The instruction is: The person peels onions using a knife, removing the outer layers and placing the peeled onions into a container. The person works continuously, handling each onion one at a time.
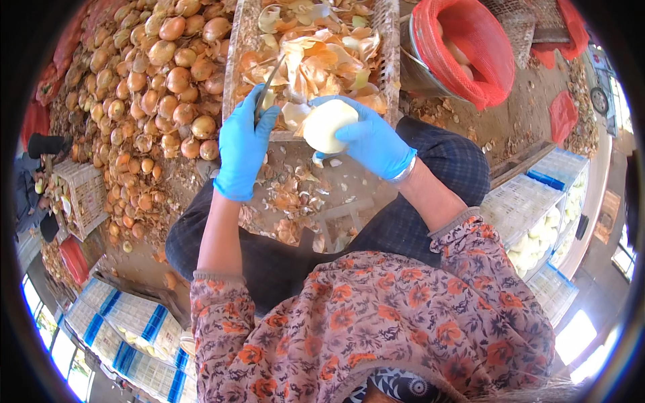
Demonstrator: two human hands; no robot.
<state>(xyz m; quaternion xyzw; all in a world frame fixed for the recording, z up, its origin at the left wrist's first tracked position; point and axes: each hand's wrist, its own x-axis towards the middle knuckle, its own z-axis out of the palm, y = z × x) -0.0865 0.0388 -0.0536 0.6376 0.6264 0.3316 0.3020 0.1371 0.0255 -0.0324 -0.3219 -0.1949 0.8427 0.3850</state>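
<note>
A peeled white onion [329,127] rests in my right hand [375,138], which wears a blue glove and curls its fingers around it. My left hand [245,143], gloved the same way, grips a knife [271,83]; its blade points up and away from me, and the handle is mostly hidden in the fingers. Both hands are over the near edge of a plastic crate [391,65]. Loose onion skins [322,63] fill that crate.
Unpeeled onions [176,80] are heaped on the left. A bucket [428,75] lined with a red mesh bag [463,50] stands at the right, onions inside. Crates of peeled onions [536,237] are stacked farther right, more crates [126,317] lower left. Another person [30,191] sits at far left.
</note>
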